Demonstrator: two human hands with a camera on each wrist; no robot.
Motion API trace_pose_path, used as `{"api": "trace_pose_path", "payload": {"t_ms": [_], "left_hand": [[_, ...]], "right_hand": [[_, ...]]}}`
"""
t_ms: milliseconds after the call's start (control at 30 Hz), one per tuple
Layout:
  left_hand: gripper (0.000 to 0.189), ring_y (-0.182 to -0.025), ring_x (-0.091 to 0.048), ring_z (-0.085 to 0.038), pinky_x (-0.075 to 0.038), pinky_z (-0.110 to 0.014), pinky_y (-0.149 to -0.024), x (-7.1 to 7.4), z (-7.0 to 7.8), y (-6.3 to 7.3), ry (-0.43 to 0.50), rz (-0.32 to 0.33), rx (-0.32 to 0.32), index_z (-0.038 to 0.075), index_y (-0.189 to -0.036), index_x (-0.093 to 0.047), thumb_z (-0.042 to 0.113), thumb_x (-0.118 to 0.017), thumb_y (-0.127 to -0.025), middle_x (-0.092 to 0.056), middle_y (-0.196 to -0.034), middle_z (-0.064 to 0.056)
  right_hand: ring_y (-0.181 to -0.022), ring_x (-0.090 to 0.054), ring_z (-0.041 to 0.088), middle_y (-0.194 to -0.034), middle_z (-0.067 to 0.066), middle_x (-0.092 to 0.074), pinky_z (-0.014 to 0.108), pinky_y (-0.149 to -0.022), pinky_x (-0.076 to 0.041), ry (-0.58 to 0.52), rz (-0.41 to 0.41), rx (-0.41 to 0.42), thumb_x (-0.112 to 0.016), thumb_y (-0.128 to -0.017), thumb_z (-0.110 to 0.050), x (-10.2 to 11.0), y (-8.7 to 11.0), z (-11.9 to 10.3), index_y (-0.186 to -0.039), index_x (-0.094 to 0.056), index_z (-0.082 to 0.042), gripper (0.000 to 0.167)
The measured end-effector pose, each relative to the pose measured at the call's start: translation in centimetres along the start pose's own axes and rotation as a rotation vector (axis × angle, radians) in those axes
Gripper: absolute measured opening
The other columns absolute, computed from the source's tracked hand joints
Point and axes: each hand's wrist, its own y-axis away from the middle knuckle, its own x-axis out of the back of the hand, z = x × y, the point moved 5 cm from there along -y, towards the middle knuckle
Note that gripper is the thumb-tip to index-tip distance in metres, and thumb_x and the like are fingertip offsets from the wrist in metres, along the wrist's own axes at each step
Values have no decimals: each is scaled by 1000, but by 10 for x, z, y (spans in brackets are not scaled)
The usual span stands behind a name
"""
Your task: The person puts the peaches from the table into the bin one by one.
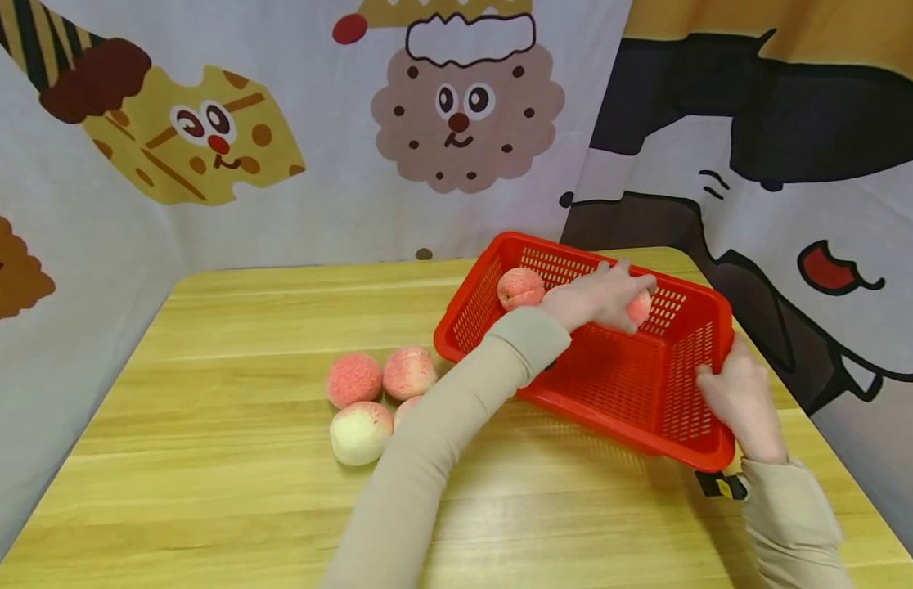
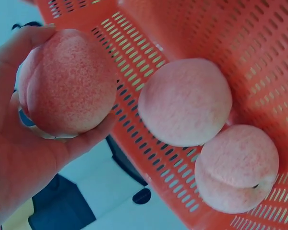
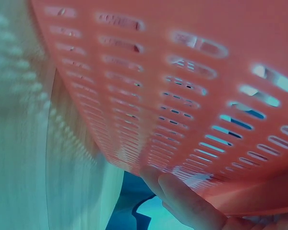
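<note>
My left hand [image 1: 602,296] grips a pink peach [image 1: 639,308] over the far side of a red plastic basket [image 1: 611,424]. In the left wrist view, thumb and fingers curl round this peach [image 2: 69,84]. Two more peaches lie in the basket, one paler peach [image 2: 185,102] touching the other peach [image 2: 236,168]; in the head view the left hand partly hides one of them. My right hand [image 1: 744,401] holds the basket's right end by the rim. Seen from the right wrist, its fingers [image 3: 182,196] lie against the outside of the slotted wall.
Several peaches sit in a cluster on the wooden table [image 1: 206,458], left of the basket; among them are a red peach [image 1: 353,380] and a pale yellow peach [image 1: 362,433]. The left sleeve [image 1: 420,458] covers part of one. A cartoon-printed curtain [image 1: 317,229] hangs behind the table.
</note>
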Motion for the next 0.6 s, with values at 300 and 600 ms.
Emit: {"api": "trace_pose_path", "payload": {"t_ms": [300,600], "left_hand": [[72,-141,-28,-20,-33,-28,-111,-23,3,-22,-92,-16,2,44,-146,-25,47,-64,-86,-25,-154,3],[85,-146,-22,-20,-30,-29,-115,-38,-3,-33,-164,29,-11,34,-152,-14,46,-65,-85,-17,-159,-1]], "right_hand": [[-78,-64,47,-114,43,-44,44,-52,-56,3,-1,-13,-45,-93,-10,0,-1,1,-139,-16,15,60],[-74,-66,43,-114,41,-45,42,-51,-56,-8,-8,-13,-45,-93,-11,-1,0,0,-140,-14,14,61]]}}
